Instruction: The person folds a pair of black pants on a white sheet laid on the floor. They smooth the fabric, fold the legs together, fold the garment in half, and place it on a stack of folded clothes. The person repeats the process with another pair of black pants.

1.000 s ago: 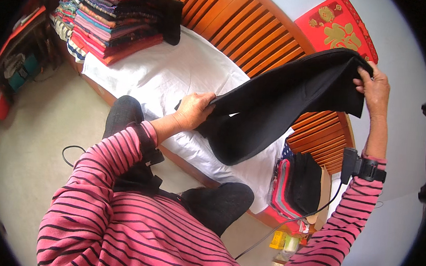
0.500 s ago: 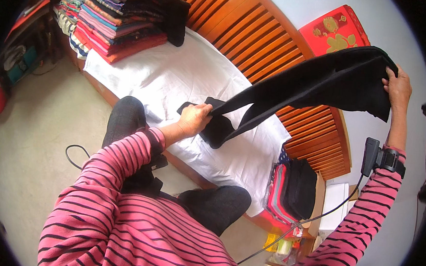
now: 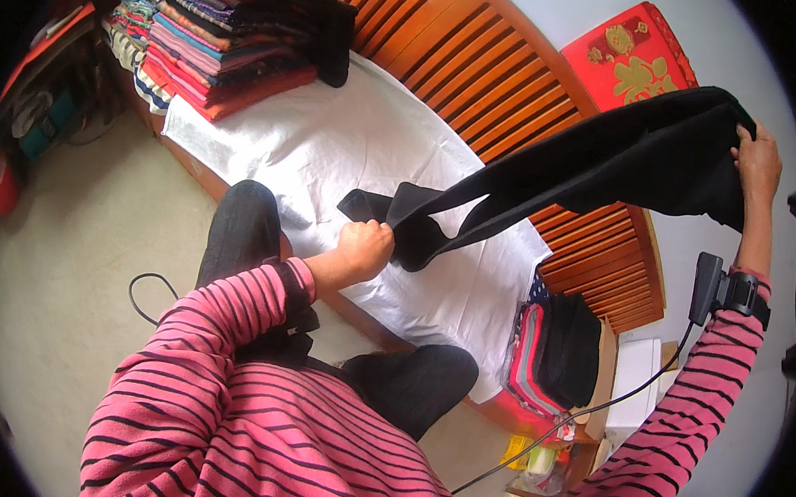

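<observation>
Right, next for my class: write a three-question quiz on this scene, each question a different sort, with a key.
1. Multiple choice: what do the left hand and right hand both grip?
A) a pillow
B) a black garment
C) a book

2. True or false: the left hand is higher in the picture than the right hand.

3. Fill in: the tall clothes pile stands toward the picture's upper ____ corner.

Key: 1. B. 2. False; the right hand is higher. 3. left.

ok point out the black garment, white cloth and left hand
black garment (image 3: 618,145), head view: its raised stretch
white cloth (image 3: 309,143), head view: bare upper part
left hand (image 3: 365,249), head view: back of hand
</observation>
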Available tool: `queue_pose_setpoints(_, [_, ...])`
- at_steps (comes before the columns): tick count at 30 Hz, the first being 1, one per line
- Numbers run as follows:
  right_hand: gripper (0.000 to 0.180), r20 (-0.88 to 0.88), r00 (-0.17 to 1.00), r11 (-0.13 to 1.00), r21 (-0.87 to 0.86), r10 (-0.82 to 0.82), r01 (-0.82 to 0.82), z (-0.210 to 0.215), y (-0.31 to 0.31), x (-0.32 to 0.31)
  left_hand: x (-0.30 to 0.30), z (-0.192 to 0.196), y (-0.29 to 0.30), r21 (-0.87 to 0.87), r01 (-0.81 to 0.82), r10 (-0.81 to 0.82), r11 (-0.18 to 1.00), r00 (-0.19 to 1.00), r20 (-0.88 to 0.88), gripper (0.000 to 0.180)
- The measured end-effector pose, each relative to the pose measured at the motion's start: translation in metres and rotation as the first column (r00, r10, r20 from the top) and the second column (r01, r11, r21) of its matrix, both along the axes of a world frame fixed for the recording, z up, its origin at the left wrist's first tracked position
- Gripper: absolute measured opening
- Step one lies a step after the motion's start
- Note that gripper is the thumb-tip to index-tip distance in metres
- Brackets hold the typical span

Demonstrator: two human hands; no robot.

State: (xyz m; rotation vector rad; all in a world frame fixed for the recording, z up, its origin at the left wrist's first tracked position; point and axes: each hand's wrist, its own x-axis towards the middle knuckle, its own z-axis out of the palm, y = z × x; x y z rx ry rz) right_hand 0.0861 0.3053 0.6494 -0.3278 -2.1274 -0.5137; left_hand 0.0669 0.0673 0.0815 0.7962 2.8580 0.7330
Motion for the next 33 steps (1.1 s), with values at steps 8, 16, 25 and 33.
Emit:
queue_pose_setpoints(8, [0.031, -0.037, 0.998, 0.998, 0.035, -0.055, 0.056, 0.002, 0.000, 0.004, 0.039, -0.006, 0.035, 0.475, 0.135, -0.145, 0.870, 0.989, -0.016, 0.047])
queue_pose_setpoints(16, [0.031, -0.049, 0.990, 0.990, 0.057, -0.130, 0.133, 0.003, 0.007, 0.012, 0.013, -0.022, 0.061, 0.372, -0.006, -0.028, 0.928, 0.996, 0.085, 0.021])
queue_pose_setpoints(25, [0.027, -0.073, 0.988, 0.989, 0.039, -0.138, 0.141, -0.008, 0.031, 0.015, 0.019, -0.023, 0.020, 0.624, -0.206, 0.346, 0.754, 0.932, -0.111, 0.008])
queue_pose_setpoints(33, [0.028, -0.008, 0.990, 0.990, -0.007, -0.143, 0.143, -0.007, 0.050, 0.018, -0.028, -0.012, 0.006, 0.598, -0.371, 0.553, 0.711, 0.820, -0.148, 0.009])
